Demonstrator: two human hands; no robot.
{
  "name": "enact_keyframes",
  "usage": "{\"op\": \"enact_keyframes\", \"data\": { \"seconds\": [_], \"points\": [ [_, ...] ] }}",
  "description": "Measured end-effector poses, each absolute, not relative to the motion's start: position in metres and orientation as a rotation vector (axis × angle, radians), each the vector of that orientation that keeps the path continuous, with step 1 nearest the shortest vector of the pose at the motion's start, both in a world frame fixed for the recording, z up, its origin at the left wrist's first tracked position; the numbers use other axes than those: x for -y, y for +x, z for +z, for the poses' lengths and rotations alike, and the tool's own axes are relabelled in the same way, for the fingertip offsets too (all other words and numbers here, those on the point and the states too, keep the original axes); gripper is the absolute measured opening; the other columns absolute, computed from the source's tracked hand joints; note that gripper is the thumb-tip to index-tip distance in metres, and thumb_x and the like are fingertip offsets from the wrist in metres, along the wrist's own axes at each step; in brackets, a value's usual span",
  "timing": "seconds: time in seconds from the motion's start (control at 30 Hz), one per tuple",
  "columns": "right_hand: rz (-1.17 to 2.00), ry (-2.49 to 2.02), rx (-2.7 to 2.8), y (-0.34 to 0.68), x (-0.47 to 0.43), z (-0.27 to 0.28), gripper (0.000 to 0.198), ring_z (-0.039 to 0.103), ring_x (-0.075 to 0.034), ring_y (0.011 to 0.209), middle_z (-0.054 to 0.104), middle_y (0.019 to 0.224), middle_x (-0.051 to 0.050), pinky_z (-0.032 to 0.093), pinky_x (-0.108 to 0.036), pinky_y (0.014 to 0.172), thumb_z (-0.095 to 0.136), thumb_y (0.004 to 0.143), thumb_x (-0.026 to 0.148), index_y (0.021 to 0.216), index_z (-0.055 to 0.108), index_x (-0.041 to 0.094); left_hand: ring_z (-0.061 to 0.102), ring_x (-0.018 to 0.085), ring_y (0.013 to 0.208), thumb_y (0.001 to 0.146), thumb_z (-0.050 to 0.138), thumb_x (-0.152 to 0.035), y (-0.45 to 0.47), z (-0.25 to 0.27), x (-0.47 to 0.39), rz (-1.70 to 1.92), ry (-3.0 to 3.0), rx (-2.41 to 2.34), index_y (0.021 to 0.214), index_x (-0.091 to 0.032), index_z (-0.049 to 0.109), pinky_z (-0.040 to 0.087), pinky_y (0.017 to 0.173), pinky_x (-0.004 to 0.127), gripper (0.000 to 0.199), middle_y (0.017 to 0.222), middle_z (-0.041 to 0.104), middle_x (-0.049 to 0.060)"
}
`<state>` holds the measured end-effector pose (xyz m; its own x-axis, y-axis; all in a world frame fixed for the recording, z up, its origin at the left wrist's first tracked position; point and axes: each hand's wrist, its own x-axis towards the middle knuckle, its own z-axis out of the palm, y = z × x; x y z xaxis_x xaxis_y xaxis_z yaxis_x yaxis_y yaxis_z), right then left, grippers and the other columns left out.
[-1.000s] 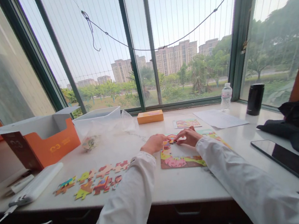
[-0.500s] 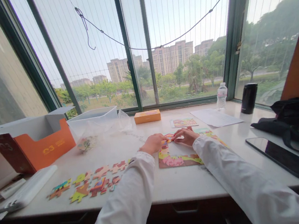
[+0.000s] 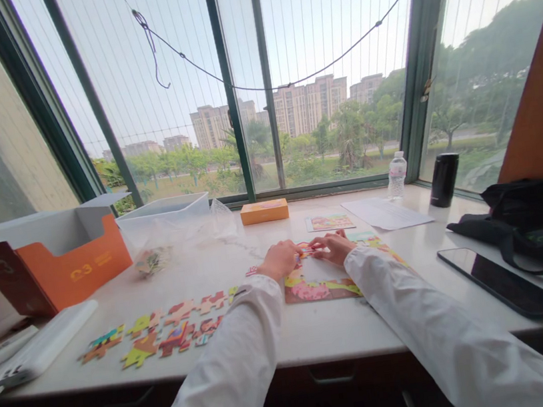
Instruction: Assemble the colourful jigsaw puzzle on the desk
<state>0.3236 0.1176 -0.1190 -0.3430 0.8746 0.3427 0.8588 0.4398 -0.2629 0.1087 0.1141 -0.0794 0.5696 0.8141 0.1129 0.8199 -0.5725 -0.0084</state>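
Your left hand [image 3: 281, 259] and right hand [image 3: 333, 247] nearly meet at the far left of the puzzle [image 3: 309, 291]; I cannot tell whether your fingers [image 3: 319, 242] hold anything.

Head-worn view, forward and down

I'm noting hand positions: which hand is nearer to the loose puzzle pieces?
Left. The left hand is to the right of the loose puzzle pieces; the right hand is farther right, at the partly built puzzle.
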Motion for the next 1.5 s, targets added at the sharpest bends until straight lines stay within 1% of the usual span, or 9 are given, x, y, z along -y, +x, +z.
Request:
{"op": "enact_keyframes", "data": {
  "seconds": [0.23, 0.43, 0.6, 0.73, 0.87, 1.0, 1.13, 1.37, 1.5],
  "points": [
    [-0.044, -1.454, 2.251, 0.327, -0.115, -0.112, 0.026, 0.057, -0.025, 0.104, 0.073, 0.098, -0.009, 0.023, -0.042, 0.089, 0.060, 0.090, 0.049, 0.106, 0.075, 0.035, 0.062, 0.021, 0.102, 0.086, 0.054, -0.019, 0.108, -0.083, -0.113, -0.216, -2.704, 1.414, 0.112, -0.034, 0.072, 0.049, 0.089, 0.030, 0.035, 0.117, 0.064, 0.003],
    [-0.010, -1.449, 2.205, 0.331, -0.118, -0.119, 0.018, 0.056, -0.024, 0.106, 0.070, 0.114, -0.004, 0.026, -0.038, 0.085, 0.064, 0.088, 0.046, 0.090, 0.078, 0.036, 0.060, 0.021, 0.105, 0.085, 0.053, -0.014, 0.110, -0.082, -0.112, -0.208, -2.723, 1.438, 0.114, -0.033, 0.071, 0.049, 0.090, 0.030, 0.039, 0.118, 0.063, 0.004],
    [-0.048, -1.450, 2.200, 0.330, -0.119, -0.122, 0.024, 0.056, -0.025, 0.106, 0.069, 0.116, -0.007, 0.026, -0.038, 0.083, 0.058, 0.092, 0.035, 0.113, 0.072, 0.035, 0.057, 0.021, 0.107, 0.085, 0.056, -0.014, 0.108, -0.082, -0.114, -0.230, -2.705, 1.393, 0.113, -0.032, 0.071, 0.047, 0.092, 0.030, 0.037, 0.119, 0.063, 0.004],
    [-0.051, -1.477, 2.200, 0.330, -0.121, -0.125, 0.024, 0.059, -0.022, 0.102, 0.069, 0.111, -0.004, 0.025, -0.037, 0.083, 0.056, 0.093, 0.024, 0.099, 0.076, 0.036, 0.053, 0.023, 0.107, 0.083, 0.065, -0.020, 0.103, -0.082, -0.117, -0.310, -2.622, 1.345, 0.121, -0.029, 0.067, 0.046, 0.093, 0.034, 0.040, 0.120, 0.061, 0.006],
    [-0.055, -1.463, 2.227, 0.331, -0.124, -0.127, 0.037, 0.058, -0.021, 0.103, 0.068, 0.112, -0.004, 0.026, -0.036, 0.083, 0.053, 0.091, 0.015, 0.112, 0.072, 0.038, 0.052, 0.023, 0.107, 0.081, 0.069, -0.023, 0.100, -0.083, -0.118, -0.312, -2.643, 1.322, 0.124, -0.032, 0.066, 0.045, 0.093, 0.033, 0.044, 0.120, 0.060, 0.006],
    [-0.017, -1.465, 2.228, 0.331, -0.126, -0.129, 0.050, 0.058, -0.019, 0.099, 0.068, 0.107, -0.002, 0.026, -0.036, 0.085, 0.045, 0.084, 0.002, 0.103, 0.076, 0.038, 0.052, 0.022, 0.108, 0.083, 0.064, -0.021, 0.102, -0.083, -0.117, -0.264, -2.695, 1.336, 0.111, -0.032, 0.073, 0.046, 0.094, 0.031, 0.032, 0.119, 0.062, 0.004],
    [-0.021, -1.433, 2.227, 0.330, -0.126, -0.129, 0.055, 0.059, -0.019, 0.097, 0.069, 0.108, -0.004, 0.027, -0.035, 0.084, 0.043, 0.083, 0.001, 0.110, 0.074, 0.037, 0.053, 0.021, 0.108, 0.085, 0.058, -0.017, 0.105, -0.080, -0.114, -0.219, -2.708, 1.388, 0.106, -0.033, 0.075, 0.046, 0.095, 0.031, 0.032, 0.117, 0.063, 0.003],
    [-0.017, -1.418, 2.229, 0.330, -0.126, -0.130, 0.056, 0.060, -0.019, 0.094, 0.069, 0.105, -0.005, 0.029, -0.036, 0.084, 0.042, 0.080, -0.002, 0.104, 0.077, 0.034, 0.055, 0.023, 0.109, 0.085, 0.056, -0.016, 0.119, -0.071, -0.107, -0.106, -2.647, 1.488, 0.104, -0.029, 0.076, 0.046, 0.096, 0.034, 0.031, 0.115, 0.064, 0.007],
    [-0.029, -1.426, 2.248, 0.329, -0.124, -0.129, 0.056, 0.061, -0.020, 0.096, 0.069, 0.105, -0.005, 0.029, -0.036, 0.084, 0.044, 0.080, -0.002, 0.107, 0.076, 0.034, 0.055, 0.025, 0.113, 0.082, 0.061, -0.019, 0.120, -0.059, -0.106, -0.048, -2.669, 1.462, 0.100, -0.029, 0.076, 0.045, 0.099, 0.037, 0.026, 0.116, 0.066, 0.007]
  ]
}}
